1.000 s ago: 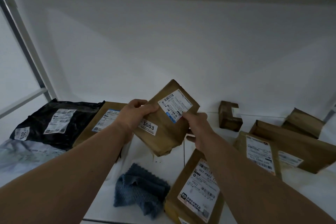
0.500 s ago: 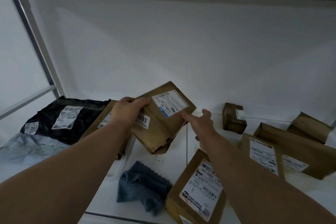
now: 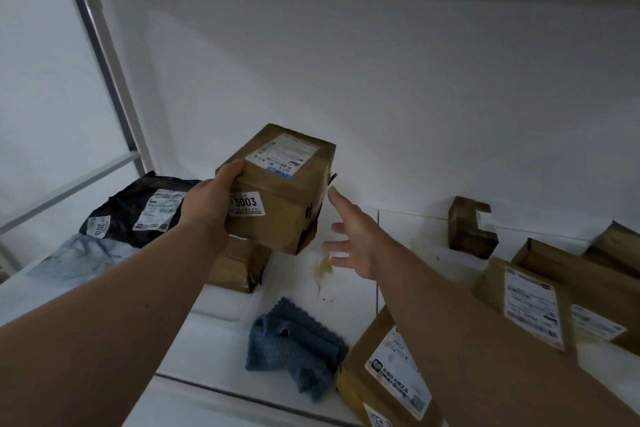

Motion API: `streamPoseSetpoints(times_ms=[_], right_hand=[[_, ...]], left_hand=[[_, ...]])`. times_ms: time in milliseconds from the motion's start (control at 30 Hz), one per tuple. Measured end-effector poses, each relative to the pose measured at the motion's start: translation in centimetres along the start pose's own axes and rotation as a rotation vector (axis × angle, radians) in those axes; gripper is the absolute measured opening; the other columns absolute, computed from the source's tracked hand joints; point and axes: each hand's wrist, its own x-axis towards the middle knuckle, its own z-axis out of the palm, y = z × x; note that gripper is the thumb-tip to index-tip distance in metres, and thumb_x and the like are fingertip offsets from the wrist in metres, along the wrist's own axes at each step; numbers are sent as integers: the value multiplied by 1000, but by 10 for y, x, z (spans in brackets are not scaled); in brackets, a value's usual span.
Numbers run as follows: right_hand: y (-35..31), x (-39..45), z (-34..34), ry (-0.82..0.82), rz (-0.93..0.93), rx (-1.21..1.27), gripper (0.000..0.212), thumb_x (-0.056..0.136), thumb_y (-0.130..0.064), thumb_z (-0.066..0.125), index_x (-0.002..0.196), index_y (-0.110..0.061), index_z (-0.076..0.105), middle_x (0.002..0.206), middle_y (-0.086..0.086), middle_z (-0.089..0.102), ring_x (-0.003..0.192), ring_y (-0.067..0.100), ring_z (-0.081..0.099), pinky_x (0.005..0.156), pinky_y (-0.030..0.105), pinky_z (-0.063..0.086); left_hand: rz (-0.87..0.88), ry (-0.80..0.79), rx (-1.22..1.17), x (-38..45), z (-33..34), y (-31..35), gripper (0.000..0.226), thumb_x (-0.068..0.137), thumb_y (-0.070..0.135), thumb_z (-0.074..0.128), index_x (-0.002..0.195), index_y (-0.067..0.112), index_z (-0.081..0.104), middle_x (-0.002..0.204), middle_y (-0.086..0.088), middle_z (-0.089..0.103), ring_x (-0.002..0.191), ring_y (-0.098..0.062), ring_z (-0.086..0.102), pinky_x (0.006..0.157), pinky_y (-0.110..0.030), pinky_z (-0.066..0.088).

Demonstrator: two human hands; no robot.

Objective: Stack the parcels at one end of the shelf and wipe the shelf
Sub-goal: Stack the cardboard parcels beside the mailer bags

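Above shelf (image 3: 214,333), in left hand (image 3: 207,199): brown taped parcel (image 3: 280,191), white shipping label on top, "3003" sticker facing camera. White shelf below right hand (image 3: 353,239) bears yellowish stain (image 3: 323,269); blue cloth (image 3: 294,343) nearer. White wall behind. Left fingers wrapped over parcel's corner; right hand just beside it, fingers spread, holding nothing.

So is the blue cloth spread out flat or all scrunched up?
Scrunched up. The blue cloth lies bunched in thick folds on the shelf, with no hand touching it.

white shelf (image 3: 221,329), parcels (image 3: 530,308), blue cloth (image 3: 294,347)
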Motion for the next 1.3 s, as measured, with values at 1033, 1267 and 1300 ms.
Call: streamPoseSetpoints(times_ms=[1033,1267,1300], right_hand=[[-24,74,138,210,-92,165,64,86,-53,62,138,-23,39,111,-4,60,93,17,60,63,30,49],[-14,80,140,186,-63,42,64,86,-60,56,138,-26,39,126,0,58,101,19,59,70,32,51],[-11,81,140,178,-40,27,65,84,-63,56,137,-29,41,125,-1,58,103,20,59,77,37,53]], left_hand=[[-160,-276,307,90,-89,39,33,84,50,66,98,20,63,93,-3,71,85,-18,64,76,-35,47],[-225,-288,377,104,-97,28,34,84,51,64,94,19,62,97,-6,68,90,-24,63,95,-44,46],[-241,-294,391,105,-99,26,35,83,52,64,95,19,62,98,-6,69,92,-25,63,96,-46,46]])
